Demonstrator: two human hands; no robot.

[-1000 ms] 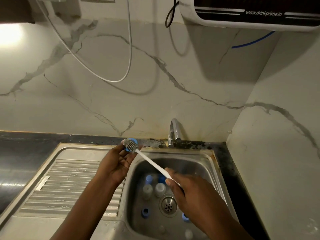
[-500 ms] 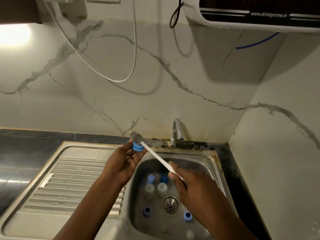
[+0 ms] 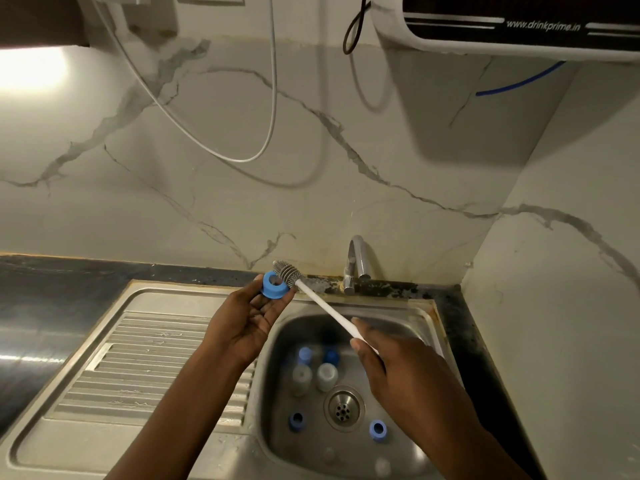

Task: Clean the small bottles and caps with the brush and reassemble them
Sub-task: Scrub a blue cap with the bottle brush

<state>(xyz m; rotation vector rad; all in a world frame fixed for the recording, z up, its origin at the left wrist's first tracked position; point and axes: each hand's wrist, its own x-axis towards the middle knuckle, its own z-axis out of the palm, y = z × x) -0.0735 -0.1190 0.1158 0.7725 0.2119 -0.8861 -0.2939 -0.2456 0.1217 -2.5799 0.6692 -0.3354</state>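
My left hand holds a blue ring-shaped cap at its fingertips above the sink's left rim. My right hand grips the white handle of a bottle brush, whose grey bristle head lies against the cap's far edge. Down in the steel sink basin stand two small translucent bottles near the drain. Two blue pieces lie behind them, and two blue ring caps lie left and right of the drain. More small pale pieces sit blurred at the basin's front.
A chrome tap stands behind the basin against the marble wall. The ribbed steel drainboard lies to the left, with dark countertop beyond. A water purifier hangs top right; cables loop down the wall.
The brush head has moved from inside the cap to its far edge. The cap now faces me more, showing its opening. Both hands sit slightly higher in view.
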